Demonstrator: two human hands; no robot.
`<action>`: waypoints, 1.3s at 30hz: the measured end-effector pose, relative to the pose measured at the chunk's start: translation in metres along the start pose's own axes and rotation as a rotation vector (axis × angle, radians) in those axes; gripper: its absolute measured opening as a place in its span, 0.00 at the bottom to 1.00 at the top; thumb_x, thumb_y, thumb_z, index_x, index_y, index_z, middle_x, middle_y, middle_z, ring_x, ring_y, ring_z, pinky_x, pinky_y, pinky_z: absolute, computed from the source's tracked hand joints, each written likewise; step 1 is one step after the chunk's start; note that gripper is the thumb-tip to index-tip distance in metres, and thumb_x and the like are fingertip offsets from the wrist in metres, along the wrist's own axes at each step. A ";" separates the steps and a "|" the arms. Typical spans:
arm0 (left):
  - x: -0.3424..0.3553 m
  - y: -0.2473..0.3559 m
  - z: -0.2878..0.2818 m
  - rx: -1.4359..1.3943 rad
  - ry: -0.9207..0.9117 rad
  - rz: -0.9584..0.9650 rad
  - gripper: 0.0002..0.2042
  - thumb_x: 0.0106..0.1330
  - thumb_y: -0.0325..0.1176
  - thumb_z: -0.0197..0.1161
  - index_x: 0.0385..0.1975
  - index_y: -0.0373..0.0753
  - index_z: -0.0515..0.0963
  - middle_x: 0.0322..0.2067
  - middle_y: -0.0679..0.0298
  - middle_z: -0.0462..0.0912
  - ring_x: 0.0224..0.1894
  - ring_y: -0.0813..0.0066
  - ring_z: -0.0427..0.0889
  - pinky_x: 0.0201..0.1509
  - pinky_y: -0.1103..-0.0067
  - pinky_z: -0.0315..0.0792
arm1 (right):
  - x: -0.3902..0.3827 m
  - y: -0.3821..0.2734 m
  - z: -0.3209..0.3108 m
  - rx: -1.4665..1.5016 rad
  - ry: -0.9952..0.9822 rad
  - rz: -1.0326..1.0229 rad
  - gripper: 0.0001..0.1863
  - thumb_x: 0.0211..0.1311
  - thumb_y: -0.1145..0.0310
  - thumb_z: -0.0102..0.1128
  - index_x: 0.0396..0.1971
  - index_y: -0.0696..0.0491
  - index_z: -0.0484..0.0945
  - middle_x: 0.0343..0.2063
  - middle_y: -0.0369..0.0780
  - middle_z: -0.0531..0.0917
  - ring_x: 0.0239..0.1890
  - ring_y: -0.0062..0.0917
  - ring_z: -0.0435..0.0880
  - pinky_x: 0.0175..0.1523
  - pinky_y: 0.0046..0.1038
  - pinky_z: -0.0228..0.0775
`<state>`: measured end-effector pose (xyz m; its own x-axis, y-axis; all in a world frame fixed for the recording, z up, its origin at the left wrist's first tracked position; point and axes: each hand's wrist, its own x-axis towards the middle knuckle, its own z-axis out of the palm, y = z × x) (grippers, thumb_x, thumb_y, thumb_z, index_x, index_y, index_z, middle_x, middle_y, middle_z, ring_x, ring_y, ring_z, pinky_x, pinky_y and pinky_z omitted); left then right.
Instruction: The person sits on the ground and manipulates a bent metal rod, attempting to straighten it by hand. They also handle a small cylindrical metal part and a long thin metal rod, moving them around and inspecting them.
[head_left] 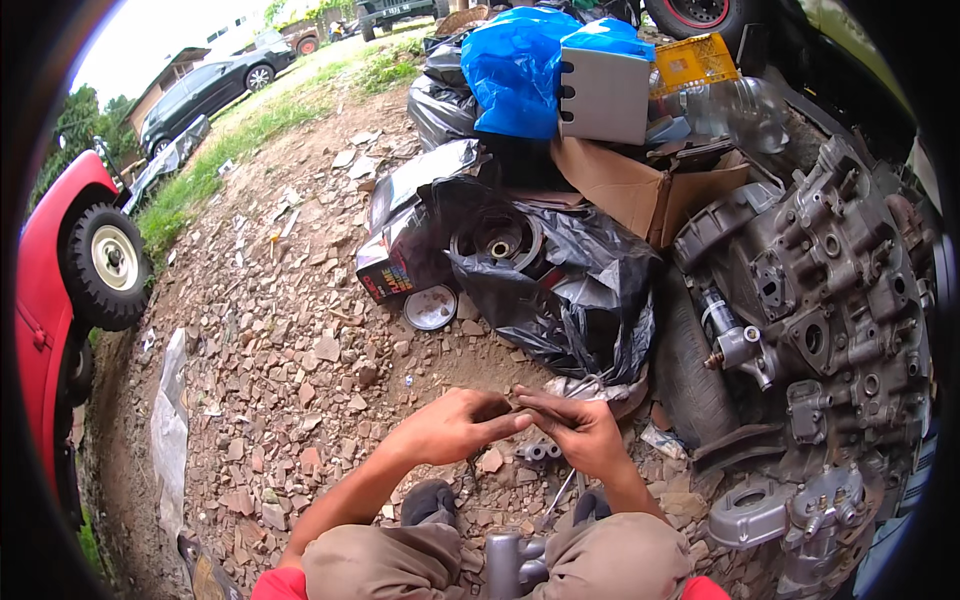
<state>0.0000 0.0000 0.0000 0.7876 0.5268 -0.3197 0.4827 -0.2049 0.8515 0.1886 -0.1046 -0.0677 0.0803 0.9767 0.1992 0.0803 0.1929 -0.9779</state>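
Observation:
My left hand [465, 425] and my right hand [565, 425] meet low in the middle of the view, fingers curled together around something small and dark that I cannot make out. Just below them on the rubble lies a small metal part with round holes [538, 451]. A thin metal rod [557, 497] lies between my right hand and my shoe. A silver cast metal piece [505, 565] stands between my knees. Ahead, a black plastic bag [590, 310] holds a round metal part [500, 235], beside a dark printed box [400, 260] and a round lid [430, 307].
Engine blocks and castings [830, 280] crowd the right side beside a tyre [690, 390]. Blue bags [505, 70], cardboard [620, 195] and a yellow crate [695, 60] are piled behind. Broken rubble [290, 370] covers the ground. A red vehicle [45, 330] stands at left, a dark car [205, 95] farther back.

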 end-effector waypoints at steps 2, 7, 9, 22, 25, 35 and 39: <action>-0.002 0.001 0.002 -0.047 -0.044 -0.034 0.28 0.66 0.57 0.58 0.44 0.32 0.80 0.30 0.61 0.83 0.31 0.74 0.79 0.36 0.76 0.72 | -0.003 0.002 0.004 0.063 -0.013 0.113 0.15 0.63 0.77 0.62 0.50 0.58 0.81 0.51 0.46 0.83 0.53 0.25 0.82 0.57 0.25 0.74; 0.002 -0.009 -0.001 -0.031 -0.034 0.007 0.28 0.67 0.57 0.56 0.40 0.31 0.79 0.26 0.62 0.80 0.28 0.74 0.77 0.32 0.76 0.70 | -0.007 -0.001 0.001 -0.036 -0.003 -0.019 0.15 0.64 0.75 0.60 0.50 0.59 0.80 0.52 0.47 0.82 0.54 0.27 0.81 0.58 0.27 0.73; 0.006 -0.004 0.004 -0.022 -0.028 0.007 0.28 0.67 0.58 0.55 0.39 0.31 0.79 0.26 0.62 0.80 0.28 0.74 0.76 0.32 0.76 0.69 | -0.001 0.003 -0.001 -0.064 0.000 -0.016 0.15 0.65 0.75 0.60 0.51 0.59 0.80 0.52 0.46 0.82 0.55 0.28 0.81 0.58 0.28 0.73; 0.013 -0.032 -0.004 -0.137 0.100 0.012 0.32 0.69 0.60 0.51 0.49 0.31 0.78 0.36 0.58 0.81 0.38 0.72 0.75 0.43 0.75 0.70 | -0.029 0.031 -0.048 -0.039 0.411 0.070 0.13 0.68 0.67 0.59 0.45 0.60 0.82 0.39 0.38 0.83 0.43 0.18 0.79 0.51 0.21 0.68; 0.011 -0.023 0.003 -0.165 0.072 0.004 0.33 0.67 0.61 0.53 0.55 0.32 0.74 0.46 0.55 0.80 0.47 0.69 0.78 0.52 0.75 0.71 | -0.019 0.029 -0.041 0.009 0.408 0.080 0.15 0.70 0.65 0.58 0.47 0.60 0.80 0.32 0.36 0.82 0.33 0.16 0.76 0.43 0.20 0.68; 0.031 -0.038 0.041 -0.410 0.129 0.147 0.36 0.65 0.40 0.54 0.72 0.42 0.45 0.49 0.51 0.73 0.56 0.63 0.72 0.60 0.70 0.65 | 0.010 0.004 -0.003 -0.614 0.226 -0.209 0.14 0.65 0.65 0.59 0.45 0.57 0.82 0.45 0.47 0.79 0.47 0.43 0.79 0.53 0.39 0.68; 0.036 -0.036 0.051 -0.353 0.136 0.200 0.35 0.65 0.39 0.52 0.71 0.41 0.47 0.48 0.51 0.74 0.51 0.65 0.73 0.58 0.72 0.66 | 0.012 0.008 -0.004 -0.745 0.285 -0.238 0.13 0.61 0.68 0.61 0.44 0.57 0.82 0.45 0.45 0.80 0.46 0.41 0.79 0.53 0.40 0.67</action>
<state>0.0301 -0.0159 -0.0632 0.7833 0.6142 -0.0960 0.1458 -0.0313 0.9888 0.1937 -0.0916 -0.0731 0.2188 0.8369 0.5017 0.7558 0.1799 -0.6296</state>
